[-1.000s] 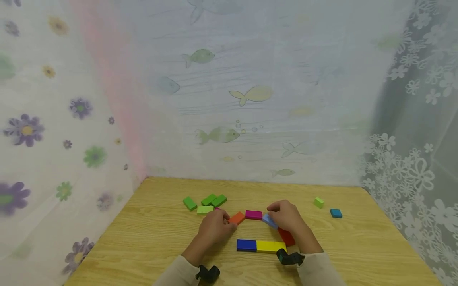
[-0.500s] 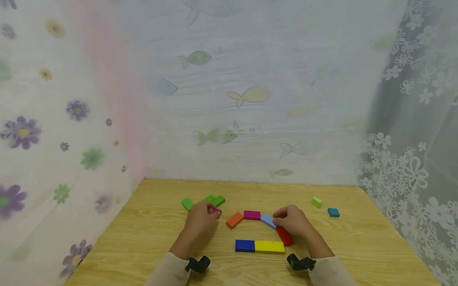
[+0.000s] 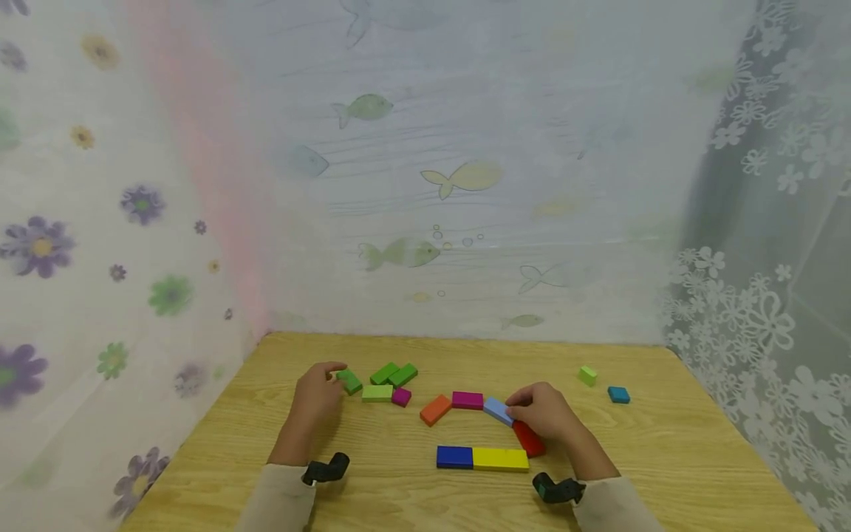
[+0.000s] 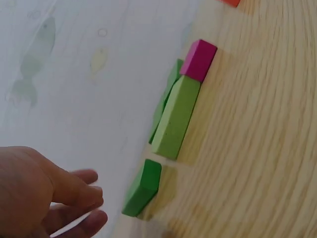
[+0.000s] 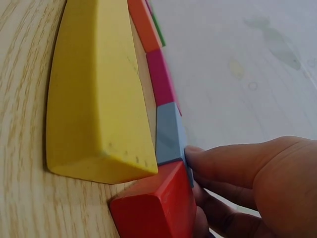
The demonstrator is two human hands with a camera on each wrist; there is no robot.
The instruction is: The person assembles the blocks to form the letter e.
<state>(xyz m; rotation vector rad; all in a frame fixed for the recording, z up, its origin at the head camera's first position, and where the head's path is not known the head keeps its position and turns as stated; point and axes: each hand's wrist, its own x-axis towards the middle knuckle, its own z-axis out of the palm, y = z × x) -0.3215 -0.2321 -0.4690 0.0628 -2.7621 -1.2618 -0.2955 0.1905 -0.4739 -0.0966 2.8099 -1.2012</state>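
My left hand (image 3: 318, 395) hovers at the left beside a dark green block (image 4: 142, 187); in the left wrist view a gap parts its loosely bent fingers from that block. Nothing is in it. My right hand (image 3: 544, 411) rests by an arc of blocks, a fingertip touching the light blue block (image 5: 170, 133), its other fingers loosely curled near the red block (image 5: 156, 206). Leftward along the arc come a magenta block (image 3: 468, 400) and an orange block (image 3: 436, 410). A dark blue block (image 3: 455, 457) and a yellow block (image 3: 500, 459) lie end to end in front.
A light green block (image 3: 377, 394) touches a small magenta block (image 3: 402, 397) on the wooden table (image 3: 372, 480). Behind them lie two green blocks (image 3: 394, 374). At the right are a small lime block (image 3: 588, 376) and a teal block (image 3: 619, 394).
My left hand has moved left from the orange block, past the small magenta and light green blocks, to the dark green block. My right hand has shifted slightly right along the light blue block.
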